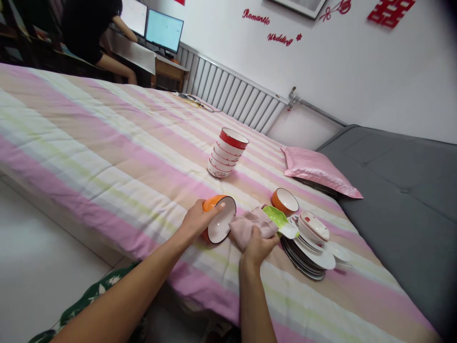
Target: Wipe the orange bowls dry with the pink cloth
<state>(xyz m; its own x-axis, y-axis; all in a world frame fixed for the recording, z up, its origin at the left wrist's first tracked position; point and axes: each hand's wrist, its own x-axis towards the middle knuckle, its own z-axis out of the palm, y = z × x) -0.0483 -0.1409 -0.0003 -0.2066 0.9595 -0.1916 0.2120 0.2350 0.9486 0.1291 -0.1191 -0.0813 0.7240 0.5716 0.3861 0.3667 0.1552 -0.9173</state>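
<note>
Left grip and right grip are just bare hands, forearms bare too, then down low there's dark green fabric with pale leafy-looking bits and a wavy edge.

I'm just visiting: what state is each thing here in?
Round orange bowl, white inside: tilted, gripped by left hand.
Soft pink cloth: bunched, gripped by right hand.
Round white-and-red bowls: nested in one stack, upright.
Second round orange bowl: resting on the striped bed, opening upward.
Round pale plates: stacked.
Shiny pink pillow: lying down.
Flat rectangular monitors: screens lit.
</note>
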